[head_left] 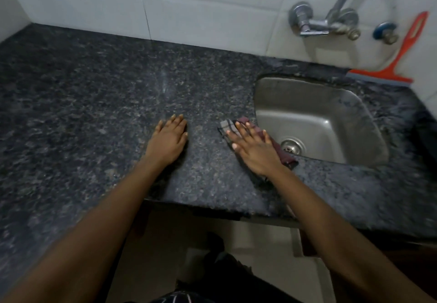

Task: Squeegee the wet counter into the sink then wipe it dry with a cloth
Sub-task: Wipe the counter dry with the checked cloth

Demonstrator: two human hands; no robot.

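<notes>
The dark speckled granite counter (pixel 94 94) fills most of the view. A checked grey and maroon cloth (pixel 228 126) lies on it just left of the steel sink (pixel 314 118). My right hand (pixel 254 146) presses flat on the cloth, fingers spread, one corner of the cloth hanging over the sink's rim. My left hand (pixel 169 137) rests flat on the bare counter to the left, holding nothing. The orange squeegee (pixel 402 59) leans upright against the tiled wall behind the sink, blade down on the counter.
A chrome wall tap (pixel 316 25) and a blue-capped valve (pixel 384 32) stick out above the sink. White tiles run along the back wall and the left corner. The counter's front edge runs just below my wrists, with floor beneath.
</notes>
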